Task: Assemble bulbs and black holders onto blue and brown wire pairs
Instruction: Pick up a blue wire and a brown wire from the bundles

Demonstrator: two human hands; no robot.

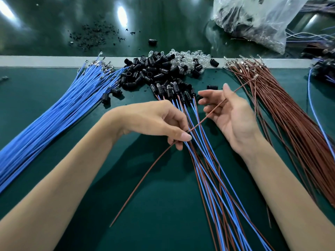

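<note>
Left hand (154, 122) pinching a thin brown insulated wire (145, 178) mid-length, right hand (233, 120) loosely spread beside it; light and limp, probably best gripped near its metal tip (256, 75) beyond that hand

Two hands with a single brown wire (145, 175) in front of the pile of black holders (154, 69).
The left hand (155, 120) pinches the wire just in front of the pile. The wire then passes between the thumb and fingers of the right hand (230, 116); its grip is not clear. The blue wires (59, 113) lie left of the pile, the brown wires (290, 115) right of it, and the clear bulbs (184, 58) at its far edge.
</note>
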